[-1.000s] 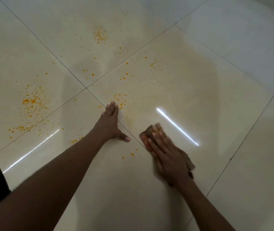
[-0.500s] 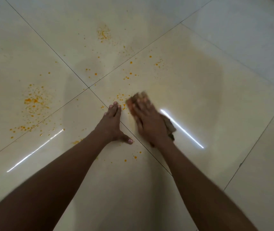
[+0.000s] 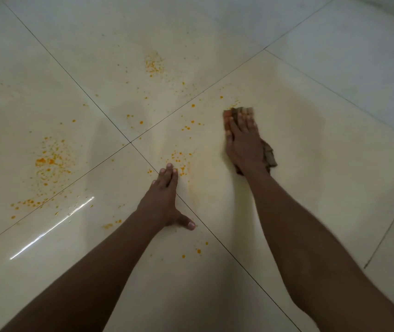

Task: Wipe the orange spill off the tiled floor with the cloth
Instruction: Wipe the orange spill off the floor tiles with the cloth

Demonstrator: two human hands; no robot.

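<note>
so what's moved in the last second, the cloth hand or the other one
The right hand has swept the cloth forward and to the right, from near the person to farther out on the same tile, pressing it flat throughout. The left hand stayed planted flat on the tiled floor. The large orange spill at left is untouched.

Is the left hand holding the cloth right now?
No, the left hand lies flat and bare on the tiled floor, while the right hand presses the cloth.
</note>
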